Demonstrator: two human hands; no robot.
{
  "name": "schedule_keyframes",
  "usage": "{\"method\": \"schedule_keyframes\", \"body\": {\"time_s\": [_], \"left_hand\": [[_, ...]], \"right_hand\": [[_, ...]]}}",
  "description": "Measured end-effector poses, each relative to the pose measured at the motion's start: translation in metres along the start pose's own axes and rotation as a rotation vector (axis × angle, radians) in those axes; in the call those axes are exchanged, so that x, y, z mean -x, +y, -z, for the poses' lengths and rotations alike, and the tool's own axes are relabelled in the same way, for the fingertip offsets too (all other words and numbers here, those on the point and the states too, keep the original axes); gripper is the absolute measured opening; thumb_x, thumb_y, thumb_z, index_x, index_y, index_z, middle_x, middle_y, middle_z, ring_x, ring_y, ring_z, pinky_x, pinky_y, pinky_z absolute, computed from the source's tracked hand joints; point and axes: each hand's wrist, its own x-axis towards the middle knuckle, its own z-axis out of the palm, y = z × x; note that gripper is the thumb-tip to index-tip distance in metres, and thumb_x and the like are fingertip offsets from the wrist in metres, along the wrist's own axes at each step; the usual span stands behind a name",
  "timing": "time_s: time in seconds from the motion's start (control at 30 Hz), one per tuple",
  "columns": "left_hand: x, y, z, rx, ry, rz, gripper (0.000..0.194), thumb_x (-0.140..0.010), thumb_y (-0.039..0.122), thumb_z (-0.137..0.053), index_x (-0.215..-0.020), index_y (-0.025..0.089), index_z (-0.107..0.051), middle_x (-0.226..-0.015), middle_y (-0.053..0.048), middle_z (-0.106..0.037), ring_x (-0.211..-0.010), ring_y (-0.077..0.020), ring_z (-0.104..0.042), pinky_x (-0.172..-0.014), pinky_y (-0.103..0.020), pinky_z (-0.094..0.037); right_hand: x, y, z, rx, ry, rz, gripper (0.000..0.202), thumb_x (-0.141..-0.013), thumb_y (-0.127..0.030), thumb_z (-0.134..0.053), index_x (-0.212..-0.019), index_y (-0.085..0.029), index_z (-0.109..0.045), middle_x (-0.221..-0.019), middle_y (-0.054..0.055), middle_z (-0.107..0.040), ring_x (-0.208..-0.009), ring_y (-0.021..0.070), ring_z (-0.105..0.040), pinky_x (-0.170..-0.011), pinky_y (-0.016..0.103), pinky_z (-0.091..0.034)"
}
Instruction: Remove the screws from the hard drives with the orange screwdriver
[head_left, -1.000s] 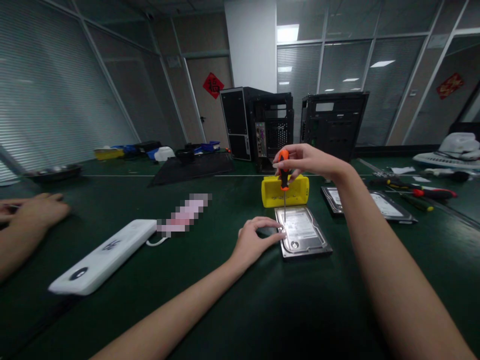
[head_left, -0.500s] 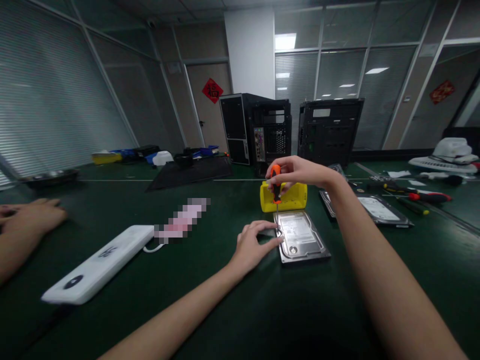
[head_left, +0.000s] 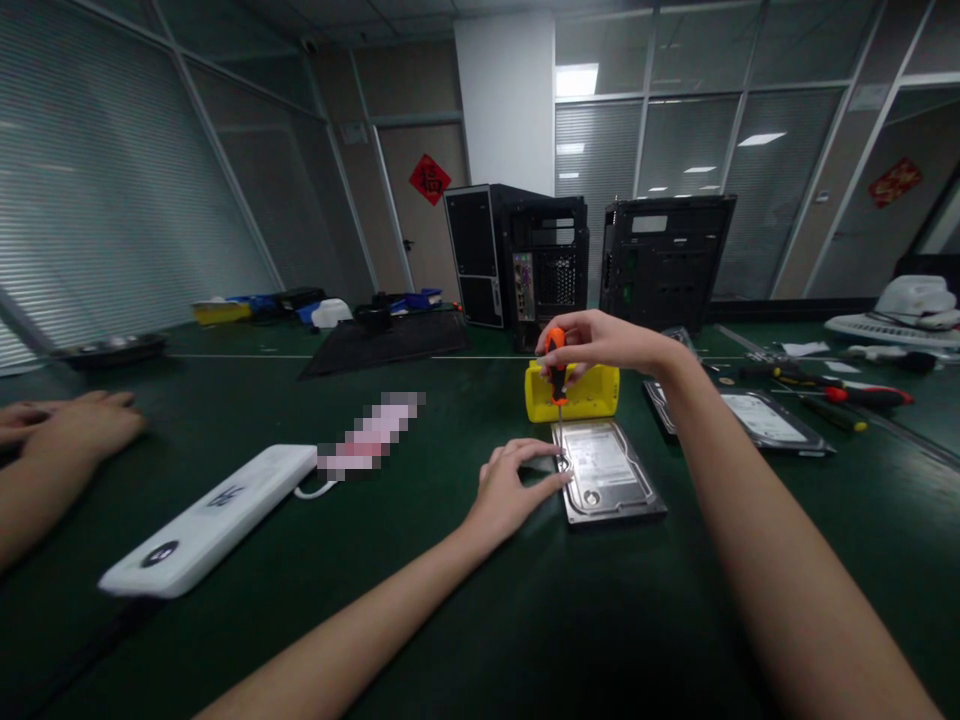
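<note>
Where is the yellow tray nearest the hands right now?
In the head view, the yellow tray sits right of centre on the green table, just beyond the hard drive under the screwdriver.

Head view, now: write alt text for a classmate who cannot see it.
Right hand holds an orange-and-black screwdriver upright over a silver hard drive, while the left hand touches its left edge. A yellow bin sits just behind.

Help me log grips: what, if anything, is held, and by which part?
The right hand holds the screwdriver by its handle; the left hand is at the edge of the hard drive.
</note>
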Motion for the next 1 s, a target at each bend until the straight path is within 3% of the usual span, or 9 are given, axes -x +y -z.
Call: {"method": "schedule_keyframes", "body": {"time_s": [1.0], "left_hand": [[0.0010,0.0011,-0.0003,-0.002,-0.006,-0.001,0.039,-0.073,0.054,-0.059,-0.104,0.030,-0.064,-0.115,-0.003,-0.058,-0.111,-0.0259,-0.048,-0.095,-0.041,-0.034]], "right_hand": [[-0.0004,-0.0017,-0.0025,0.017,-0.013,-0.001,0.031,-0.075,-0.032,-0.063,-0.099,-0.014,-0.054,-0.101,0.009,-0.063,-0.091,0.0175,-0.062,-0.071,0.029,-0.056]]}}
